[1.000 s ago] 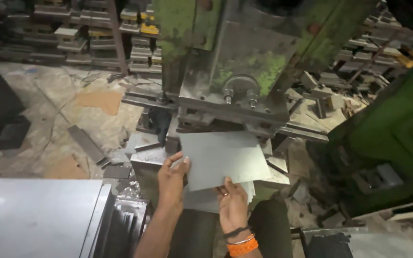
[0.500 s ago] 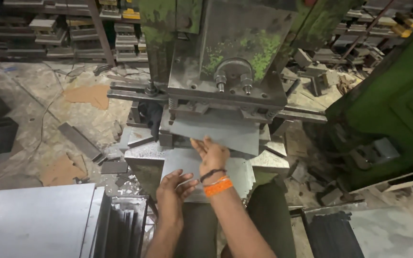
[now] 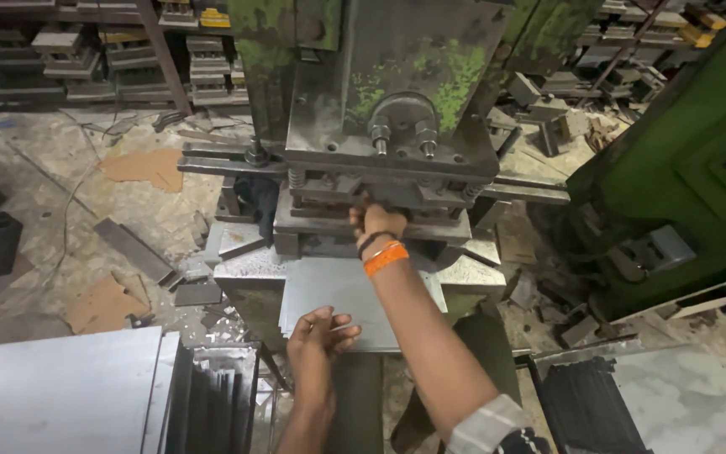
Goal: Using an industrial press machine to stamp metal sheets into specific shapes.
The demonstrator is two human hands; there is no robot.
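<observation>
A grey metal sheet (image 3: 338,290) lies flat on the bed of a green, worn press machine (image 3: 397,101). My left hand (image 3: 319,336) rests on the sheet's near edge, fingers spread, pressing it down. My right hand (image 3: 377,220), with an orange band at the wrist, reaches far forward into the gap under the press head, just above the die block (image 3: 329,223). Its fingers are curled and partly hidden by the tooling, so I cannot tell whether they hold anything.
A stack of flat metal sheets (image 3: 52,395) lies at lower left, with upright sheets (image 3: 216,395) beside it. A dark ribbed stack (image 3: 586,403) sits at lower right. A green machine (image 3: 682,168) stands to the right. Metal scraps (image 3: 136,248) and cardboard litter the floor; shelves of blocks (image 3: 102,42) line the back.
The sheet, first held in both hands, now lies on the press bed. My right hand has reached forward under the press head; my left hand has settled on the sheet's near edge.
</observation>
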